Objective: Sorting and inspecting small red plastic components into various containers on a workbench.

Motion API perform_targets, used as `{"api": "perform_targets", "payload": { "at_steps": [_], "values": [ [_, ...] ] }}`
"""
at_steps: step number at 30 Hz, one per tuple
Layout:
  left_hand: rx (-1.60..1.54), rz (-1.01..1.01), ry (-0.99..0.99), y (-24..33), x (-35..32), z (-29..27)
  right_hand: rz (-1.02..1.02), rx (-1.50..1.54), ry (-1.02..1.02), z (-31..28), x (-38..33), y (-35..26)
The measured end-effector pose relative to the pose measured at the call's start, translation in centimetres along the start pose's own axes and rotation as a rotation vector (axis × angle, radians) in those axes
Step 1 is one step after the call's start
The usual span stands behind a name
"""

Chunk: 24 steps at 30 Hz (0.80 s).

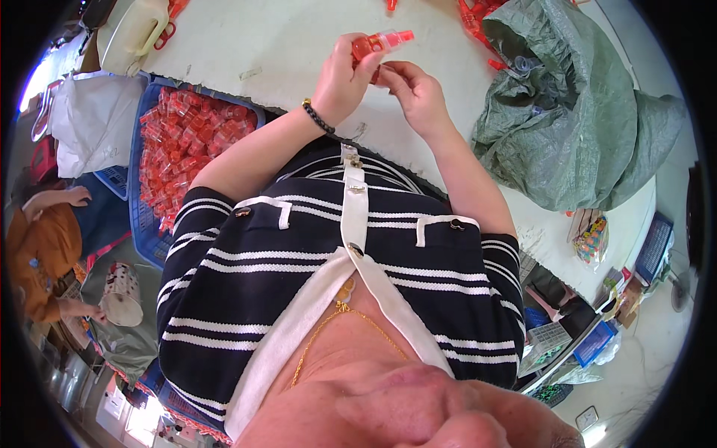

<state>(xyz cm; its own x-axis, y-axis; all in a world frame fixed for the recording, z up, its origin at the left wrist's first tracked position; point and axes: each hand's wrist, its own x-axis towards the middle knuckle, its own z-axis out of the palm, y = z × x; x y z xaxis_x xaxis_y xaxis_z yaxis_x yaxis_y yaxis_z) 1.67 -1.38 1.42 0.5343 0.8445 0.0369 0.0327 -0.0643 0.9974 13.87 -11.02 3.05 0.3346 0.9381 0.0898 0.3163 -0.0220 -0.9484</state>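
White worktable (284, 45) up top. Left hand (340, 78) clamps a small red bottle (377, 43), long axis pointing right past its fingertips. Right hand (418, 93) sits just below, fingers pinched tog. at the bottle's underside.

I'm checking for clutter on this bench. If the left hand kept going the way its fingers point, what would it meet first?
The left hand grips a small orange bottle; beyond it, probably the loose orange pieces at the white table's far edge, though depth is unclear.

A small clear bottle (377, 43) with red-orange cap lies tilted sideways, raised above the white table.
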Motion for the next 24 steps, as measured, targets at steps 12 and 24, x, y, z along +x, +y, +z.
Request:
{"api": "perform_targets", "payload": {
  "at_steps": [12, 24],
  "values": [
    [-0.074, -0.092, -0.286, 1.9, -3.4, -8.6, 0.253, 0.147, -0.128, -0.7, 0.8, 3.8],
    [1.588, -0.546, -0.365, 4.8, -11.3, -32.7, 0.100, -1.632, 0.150, -14.5, 4.5, 8.3]
  ]
}}
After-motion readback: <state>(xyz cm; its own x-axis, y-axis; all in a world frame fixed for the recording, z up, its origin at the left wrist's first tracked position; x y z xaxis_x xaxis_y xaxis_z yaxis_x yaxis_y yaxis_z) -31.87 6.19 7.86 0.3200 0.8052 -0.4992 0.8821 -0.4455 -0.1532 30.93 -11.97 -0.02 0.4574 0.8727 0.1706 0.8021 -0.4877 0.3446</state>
